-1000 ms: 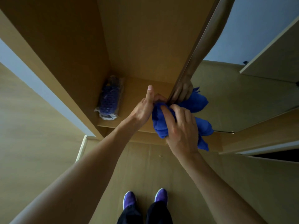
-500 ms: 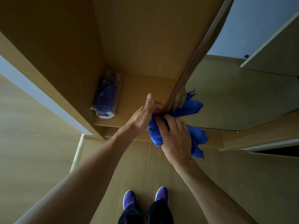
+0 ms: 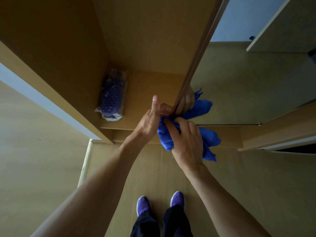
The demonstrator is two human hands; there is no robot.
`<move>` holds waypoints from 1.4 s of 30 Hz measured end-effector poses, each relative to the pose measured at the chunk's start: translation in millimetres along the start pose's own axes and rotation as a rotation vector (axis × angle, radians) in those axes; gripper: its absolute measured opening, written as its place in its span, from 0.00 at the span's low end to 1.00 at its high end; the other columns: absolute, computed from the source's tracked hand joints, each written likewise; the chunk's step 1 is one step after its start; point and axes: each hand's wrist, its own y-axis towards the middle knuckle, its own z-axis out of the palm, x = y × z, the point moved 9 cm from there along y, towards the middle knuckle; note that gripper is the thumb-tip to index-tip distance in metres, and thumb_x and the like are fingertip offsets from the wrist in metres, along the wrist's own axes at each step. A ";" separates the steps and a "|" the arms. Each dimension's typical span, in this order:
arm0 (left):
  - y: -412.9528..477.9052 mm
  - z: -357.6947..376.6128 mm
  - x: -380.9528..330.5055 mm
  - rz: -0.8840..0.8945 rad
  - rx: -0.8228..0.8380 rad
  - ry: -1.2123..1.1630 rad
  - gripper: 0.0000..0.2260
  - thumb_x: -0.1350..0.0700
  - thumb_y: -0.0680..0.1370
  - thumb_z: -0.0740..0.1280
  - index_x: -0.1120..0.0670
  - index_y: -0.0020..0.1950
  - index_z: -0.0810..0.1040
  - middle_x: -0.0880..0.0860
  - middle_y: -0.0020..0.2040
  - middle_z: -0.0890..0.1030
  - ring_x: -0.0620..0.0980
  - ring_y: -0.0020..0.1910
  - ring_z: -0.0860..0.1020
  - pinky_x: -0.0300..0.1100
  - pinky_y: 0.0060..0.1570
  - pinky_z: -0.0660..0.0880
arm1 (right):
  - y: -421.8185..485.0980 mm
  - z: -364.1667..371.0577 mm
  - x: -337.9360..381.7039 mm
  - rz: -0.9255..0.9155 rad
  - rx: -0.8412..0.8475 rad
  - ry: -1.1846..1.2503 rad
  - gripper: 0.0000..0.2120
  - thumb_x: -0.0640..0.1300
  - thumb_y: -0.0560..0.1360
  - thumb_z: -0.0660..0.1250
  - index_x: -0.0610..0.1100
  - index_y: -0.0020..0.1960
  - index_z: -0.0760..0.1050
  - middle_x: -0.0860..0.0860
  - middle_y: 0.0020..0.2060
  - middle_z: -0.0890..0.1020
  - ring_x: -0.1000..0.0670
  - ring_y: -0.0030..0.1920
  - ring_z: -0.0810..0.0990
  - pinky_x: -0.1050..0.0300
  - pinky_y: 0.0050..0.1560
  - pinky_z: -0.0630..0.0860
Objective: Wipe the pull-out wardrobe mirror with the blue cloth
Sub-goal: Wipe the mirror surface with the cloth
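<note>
Steadying the mirror (image 3: 248, 79) by its edge, our left grip (image 3: 151, 119) curls round it while our right grip (image 3: 187, 141) clutches the bunched blue cloth (image 3: 211, 139) at the lower corner; we should press flat and sweep outward across the glass.

We see the blue cloth (image 3: 210, 139) bunched into crumpled folds against the lower front edge of the upright pull-out mirror (image 3: 248, 86), whose glass reflects it.

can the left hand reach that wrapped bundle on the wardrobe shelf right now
Probably yes, once it lets go: the left hand grips the mirror edge near the wrapped bundle, with only bare shelf between.
</note>
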 end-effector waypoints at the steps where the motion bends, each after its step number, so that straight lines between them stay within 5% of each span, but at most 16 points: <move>1: -0.8 0.6 0.8 0.005 -0.002 -0.007 0.33 0.37 0.84 0.39 0.45 0.48 0.84 0.40 0.44 0.84 0.38 0.52 0.80 0.39 0.63 0.71 | -2.7 7.6 -1.0 0.009 0.033 0.008 0.30 0.36 0.66 0.75 0.45 0.67 0.78 0.43 0.55 0.81 0.42 0.46 0.78 0.47 0.51 0.76; 7: -7.7 3.5 2.5 0.022 -0.040 -0.026 0.30 0.37 0.84 0.41 0.43 0.50 0.82 0.38 0.46 0.85 0.38 0.52 0.81 0.37 0.60 0.71 | -8.4 24.8 -2.8 0.044 0.057 0.038 0.32 0.37 0.63 0.79 0.45 0.66 0.78 0.43 0.55 0.80 0.42 0.47 0.78 0.47 0.52 0.77; 10: -15.5 7.9 5.4 0.024 -0.042 -0.029 0.25 0.35 0.84 0.45 0.33 0.49 0.82 0.36 0.52 0.84 0.35 0.57 0.80 0.39 0.64 0.71 | -7.2 28.9 -1.9 0.036 0.073 0.040 0.32 0.39 0.63 0.78 0.45 0.67 0.76 0.44 0.54 0.78 0.43 0.47 0.76 0.48 0.51 0.77; 13: -23.7 11.8 0.9 0.050 -0.030 0.004 0.19 0.37 0.84 0.48 0.23 0.49 0.78 0.31 0.53 0.82 0.31 0.57 0.78 0.33 0.58 0.71 | -7.9 34.4 -5.0 0.071 0.127 0.057 0.31 0.40 0.65 0.77 0.47 0.66 0.75 0.47 0.52 0.77 0.46 0.48 0.74 0.50 0.51 0.76; 19: -25.7 16.4 12.7 0.037 -0.017 0.026 0.26 0.36 0.84 0.47 0.42 0.78 0.67 0.43 0.71 0.76 0.37 0.67 0.74 0.34 0.59 0.67 | -41.1 52.1 -54.3 0.410 0.318 0.105 0.30 0.36 0.67 0.73 0.48 0.68 0.74 0.47 0.54 0.78 0.45 0.54 0.76 0.52 0.56 0.75; 24: -24.6 16.7 21.3 0.014 -0.070 0.001 0.23 0.39 0.85 0.49 0.44 0.77 0.68 0.44 0.71 0.76 0.39 0.68 0.74 0.39 0.69 0.65 | -71.5 72.9 -84.1 0.954 0.328 0.903 0.11 0.41 0.68 0.67 0.55 0.47 0.78 0.61 0.37 0.82 0.60 0.40 0.81 0.57 0.40 0.75; 26: -25.4 17.5 23.3 0.017 -0.075 0.003 0.23 0.40 0.85 0.49 0.44 0.77 0.68 0.43 0.71 0.76 0.39 0.69 0.73 0.38 0.68 0.65 | -87.9 85.4 -81.3 1.205 0.301 1.181 0.12 0.36 0.68 0.69 0.52 0.46 0.80 0.59 0.37 0.82 0.56 0.45 0.82 0.58 0.41 0.73; 29: -27.9 17.9 24.0 0.014 -0.073 0.013 0.23 0.39 0.85 0.50 0.43 0.77 0.68 0.43 0.70 0.76 0.39 0.69 0.73 0.37 0.66 0.65 | -103.4 104.2 -62.6 1.463 0.382 1.467 0.14 0.38 0.72 0.72 0.43 0.57 0.80 0.44 0.51 0.85 0.42 0.54 0.85 0.50 0.47 0.81; 33: -30.0 17.0 23.8 0.004 -0.090 0.042 0.23 0.36 0.83 0.51 0.39 0.76 0.68 0.40 0.69 0.77 0.40 0.69 0.73 0.47 0.73 0.65 | -97.1 109.7 -35.5 1.530 0.452 1.705 0.21 0.43 0.76 0.68 0.34 0.65 0.77 0.34 0.60 0.81 0.35 0.61 0.81 0.40 0.63 0.76; 39: -34.9 20.6 19.6 -0.017 -0.130 0.048 0.24 0.35 0.81 0.53 0.39 0.75 0.69 0.40 0.68 0.77 0.40 0.68 0.74 0.52 0.73 0.67 | -74.1 110.5 -6.5 1.478 0.427 2.103 0.16 0.46 0.80 0.60 0.39 0.53 0.84 0.39 0.48 0.86 0.41 0.47 0.86 0.49 0.45 0.83; 42: -35.8 22.2 18.4 -0.029 -0.137 0.053 0.20 0.47 0.82 0.58 0.43 0.74 0.71 0.44 0.67 0.78 0.45 0.68 0.75 0.53 0.71 0.69 | -62.7 108.3 1.7 1.411 0.352 2.225 0.18 0.46 0.82 0.58 0.39 0.59 0.83 0.39 0.54 0.84 0.42 0.52 0.85 0.49 0.50 0.82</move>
